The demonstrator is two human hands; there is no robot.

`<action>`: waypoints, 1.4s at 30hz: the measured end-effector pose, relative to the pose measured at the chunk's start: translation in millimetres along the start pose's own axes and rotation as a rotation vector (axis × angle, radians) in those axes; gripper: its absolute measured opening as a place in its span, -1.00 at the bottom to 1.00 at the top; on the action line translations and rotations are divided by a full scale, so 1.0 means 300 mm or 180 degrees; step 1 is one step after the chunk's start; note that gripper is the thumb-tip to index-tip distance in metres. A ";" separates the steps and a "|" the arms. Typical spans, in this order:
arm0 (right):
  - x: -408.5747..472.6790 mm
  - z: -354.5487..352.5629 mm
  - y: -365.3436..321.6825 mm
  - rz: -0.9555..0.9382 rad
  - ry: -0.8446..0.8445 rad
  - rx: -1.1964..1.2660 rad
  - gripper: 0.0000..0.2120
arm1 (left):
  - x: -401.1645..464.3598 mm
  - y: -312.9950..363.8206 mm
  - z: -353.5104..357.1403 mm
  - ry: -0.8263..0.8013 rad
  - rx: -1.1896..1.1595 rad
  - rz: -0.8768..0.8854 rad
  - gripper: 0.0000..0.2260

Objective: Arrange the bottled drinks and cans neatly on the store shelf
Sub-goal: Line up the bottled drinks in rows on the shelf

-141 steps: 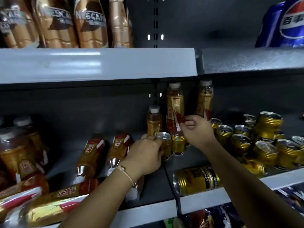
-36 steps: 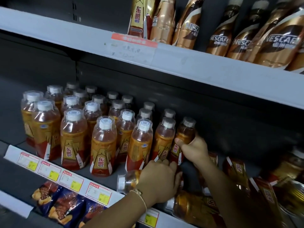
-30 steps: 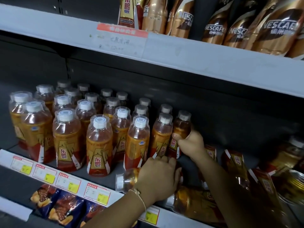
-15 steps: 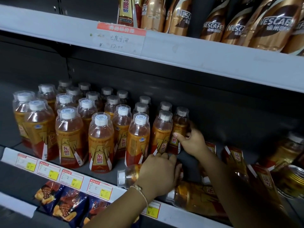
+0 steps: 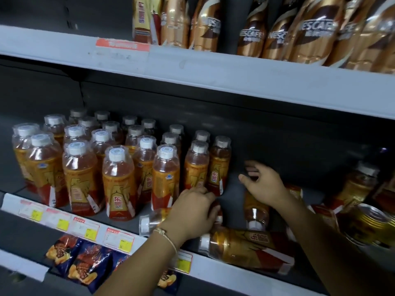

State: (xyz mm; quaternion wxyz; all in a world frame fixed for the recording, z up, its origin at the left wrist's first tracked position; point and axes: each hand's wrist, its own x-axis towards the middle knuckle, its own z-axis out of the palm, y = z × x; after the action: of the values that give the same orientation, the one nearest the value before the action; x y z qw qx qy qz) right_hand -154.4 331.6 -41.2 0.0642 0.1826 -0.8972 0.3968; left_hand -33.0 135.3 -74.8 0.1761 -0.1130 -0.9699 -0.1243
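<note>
The left hand (image 5: 193,212) grips a toppled bottle (image 5: 154,220) on the shelf (image 5: 213,272) — fingers curled round it. At three o'clock, the right hand (image 5: 264,183) hovers released (fingers spread) beside the upright bottles (image 5: 119,180).

Bare shelf (image 5: 299,167) floor lies open toward the back wall, right of the upright bottles (image 5: 119,180). Fallen bottles (image 5: 245,246) crowd the front edge; a toppled can (image 5: 372,227) blocks the right end.

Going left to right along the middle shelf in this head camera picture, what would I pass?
Upright orange plastic bottles with white caps → left hand on a toppled orange bottle → open right hand → gold metal can lying sideways.
</note>
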 end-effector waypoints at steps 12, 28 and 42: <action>-0.199 -0.417 0.187 -0.0024 0.1090 -0.0338 -0.75 | 0.216 0.395 0.038 0.0101 -0.0578 0.0614 -0.71; -0.295 -0.862 0.567 0.1180 0.1832 -0.0408 -0.76 | 0.458 0.911 0.201 -0.0303 -0.0535 0.1031 -0.57; -0.154 -0.870 0.670 0.0661 0.1750 -0.0406 -0.22 | 0.500 1.022 0.244 -0.0394 -0.0321 0.0894 -0.52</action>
State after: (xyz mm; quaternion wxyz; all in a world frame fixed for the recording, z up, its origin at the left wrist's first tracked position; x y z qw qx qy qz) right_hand -195.5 660.7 -15.0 0.2752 -0.0288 -0.8832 0.3786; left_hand -112.4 471.5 -24.0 0.1257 -0.2636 -0.9461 -0.1398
